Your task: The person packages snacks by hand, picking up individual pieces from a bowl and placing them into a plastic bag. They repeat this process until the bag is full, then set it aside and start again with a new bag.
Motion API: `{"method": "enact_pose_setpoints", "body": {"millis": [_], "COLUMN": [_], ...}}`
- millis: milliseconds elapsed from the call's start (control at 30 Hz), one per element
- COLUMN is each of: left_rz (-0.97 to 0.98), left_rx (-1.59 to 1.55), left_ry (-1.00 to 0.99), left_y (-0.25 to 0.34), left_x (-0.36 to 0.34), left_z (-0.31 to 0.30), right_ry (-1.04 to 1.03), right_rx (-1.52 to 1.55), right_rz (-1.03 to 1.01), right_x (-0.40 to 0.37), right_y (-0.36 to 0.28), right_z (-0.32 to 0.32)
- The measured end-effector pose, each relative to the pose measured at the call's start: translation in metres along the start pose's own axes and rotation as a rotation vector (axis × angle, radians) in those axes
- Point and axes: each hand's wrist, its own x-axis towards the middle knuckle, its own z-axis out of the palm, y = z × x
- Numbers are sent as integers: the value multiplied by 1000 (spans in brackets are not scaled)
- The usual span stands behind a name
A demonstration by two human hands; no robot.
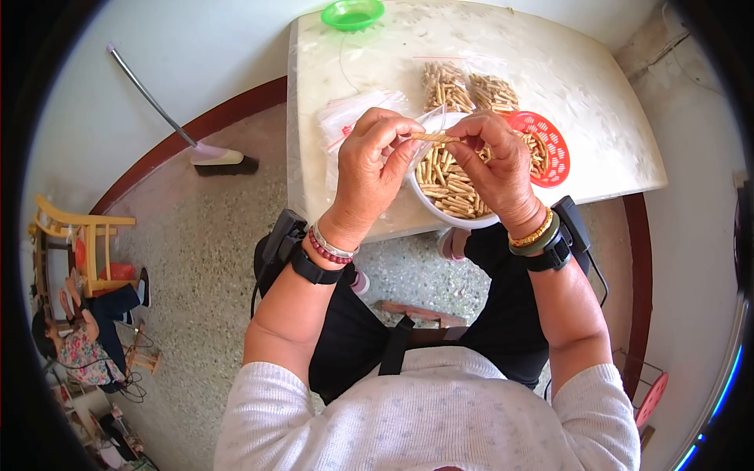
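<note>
Over a white bowl (426, 206) full of short tan sticks (449, 187) that look like dried root pieces, both hands meet on one such tan stick (434, 137). My left hand (369, 165) pinches its left end between thumb and fingers. The right end is pinched by my right hand (504, 165). A strip of clear plastic (437, 115) shows just behind the fingers of the left hand. Close beside the right hand sits a red perforated basket (558, 161) with more sticks in it.
Two clear bags of sticks (444, 86) lie behind the bowl on the cream table (565, 63). Flat plastic bags (336, 119) lie at left, and a green dish (352, 16) at the far edge. A broom (216, 157) leans on the wall. Another person (82, 337) sits far left.
</note>
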Motion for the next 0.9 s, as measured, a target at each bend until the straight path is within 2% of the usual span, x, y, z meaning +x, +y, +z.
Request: {"method": "enact_pose_setpoints", "body": {"millis": [167,267,333,400,433,500,567,633,667,700,767,867,900], "left_rz": [-1,24,34,-137,-136,-298,-323,-458,-532,-532,-642,-686,-682], "left_rx": [-4,-5,-2,-80,-79,-79,-12,138,95,96,-222,-308,-307], "left_ry": [-34,-35,-26,55,55,81,69,-136,-162,-161,-105,-53,-54], "left_y": [-2,-2,-3,-8,-12,-17,-16,-13,-11,-14,-25,-17,-17], "left_x": [0,0,1,0,0,-1,-1,0,1,-1,-6,-5,-4], "left_z": [-2,-4,-5,-8,-8,-10,-8,-7,-5,-2,4,2,1], "right_ry": [-2,-19,45,125,204,244,263,252,208,166,119,-123,-120], "right_rx": [2,-9,5,42,79,92,141,208,209,210,190,-93,-94], "right_rz": [9,-58,19,97,177,173,214,213,211,209,230,186,183], "right_x": [0,1,1,3,4,5,6,6,6,6,6,12,12], "right_y": [4,5,4,7,10,16,18,16,15,14,6,-5,-2], "right_z": [0,0,2,4,4,2,1,4,6,8,12,7,9]}}
